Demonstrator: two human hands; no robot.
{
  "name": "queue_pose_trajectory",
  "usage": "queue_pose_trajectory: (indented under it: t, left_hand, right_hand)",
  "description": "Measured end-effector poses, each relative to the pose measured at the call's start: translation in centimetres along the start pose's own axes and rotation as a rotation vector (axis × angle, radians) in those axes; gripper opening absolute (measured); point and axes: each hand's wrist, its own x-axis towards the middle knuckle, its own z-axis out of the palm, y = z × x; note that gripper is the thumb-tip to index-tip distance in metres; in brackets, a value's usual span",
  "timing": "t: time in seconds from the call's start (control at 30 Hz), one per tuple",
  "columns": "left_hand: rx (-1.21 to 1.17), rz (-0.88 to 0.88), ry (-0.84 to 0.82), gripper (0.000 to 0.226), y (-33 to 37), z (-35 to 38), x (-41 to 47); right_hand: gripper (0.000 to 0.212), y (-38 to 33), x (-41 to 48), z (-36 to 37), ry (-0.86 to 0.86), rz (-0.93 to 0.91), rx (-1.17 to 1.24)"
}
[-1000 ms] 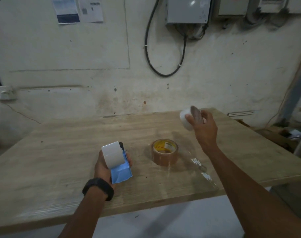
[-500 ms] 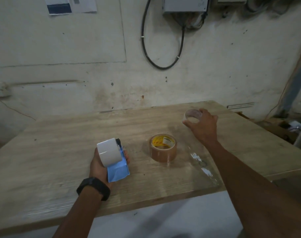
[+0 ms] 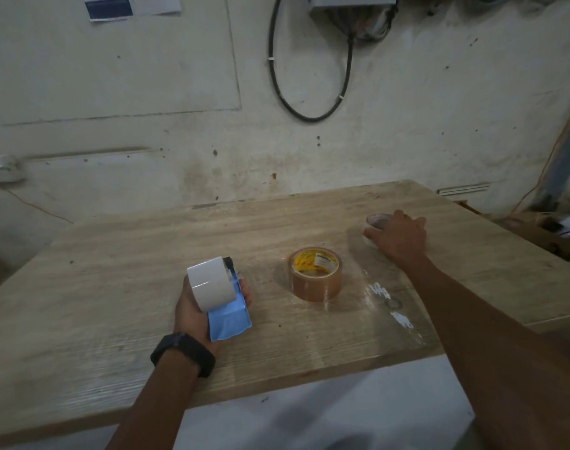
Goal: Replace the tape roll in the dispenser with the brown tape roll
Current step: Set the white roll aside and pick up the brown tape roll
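Note:
The brown tape roll (image 3: 316, 284) lies flat in the middle of the wooden table (image 3: 115, 280), with a yellow label inside its core. To its left, my left hand (image 3: 191, 308) grips the blue tape dispenser (image 3: 230, 319) just above the table. A white rounded drum (image 3: 210, 282) sits on top of the dispenser. At the far right my right hand (image 3: 402, 238) rests over a pale, whitish tape roll (image 3: 376, 219) that lies flat on the table. My fingers are still wrapped on it and hide most of it.
A strip of clear tape with white scraps (image 3: 391, 306) is stuck on the table near the front right edge. A black cable loop (image 3: 309, 92) hangs on the wall behind. Boxes and clutter (image 3: 550, 228) stand past the table's right side.
My right hand has lowered the pale tape roll from the air down onto the table at the far right. My left hand has kept hold of the dispenser in about the same place.

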Motion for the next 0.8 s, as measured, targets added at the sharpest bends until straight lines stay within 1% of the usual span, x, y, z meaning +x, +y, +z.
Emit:
queue_pose_trajectory:
  t: [0.13,0.27,0.33,0.47,0.57,0.63,0.7,0.8]
  left_hand:
    - [-0.017,-0.003,-0.004,0.045,0.0,0.0,0.0]
    - [-0.023,-0.018,0.017,0.047,0.1,-0.1,0.2]
    - [-0.039,-0.032,0.020,0.048,0.1,0.0,0.0]
    - [-0.075,-0.035,0.027,0.047,0.0,0.6,-0.7]
    - [-0.083,-0.025,0.039,0.045,0.0,1.2,-1.1]
    - [-0.089,-0.032,0.031,0.045,0.0,1.3,-1.2]
    - [-0.101,-0.029,0.039,0.044,0.0,1.2,-1.1]
    - [-0.085,-0.019,0.038,0.044,0.0,1.0,-0.9]
  right_hand:
    - [0.082,-0.7,-1.3,-1.2,-0.001,0.038,0.026]
    - [0.088,-0.8,-1.5,-1.5,-0.035,0.035,0.006]
    - [0.089,-0.9,-1.7,-1.8,0.019,0.018,-0.040]
    - [0.070,-1.3,-1.9,-2.3,0.178,-0.060,-0.010]
    - [0.054,-1.8,-2.2,-2.5,0.183,-0.122,0.027]
    - [0.048,-2.0,-2.8,-2.5,0.186,-0.135,0.085]
    - [0.042,-2.4,-3.8,-2.4,0.163,-0.184,0.233]
    - [0.032,-3.0,-6.1,-2.9,0.029,-0.301,0.505]
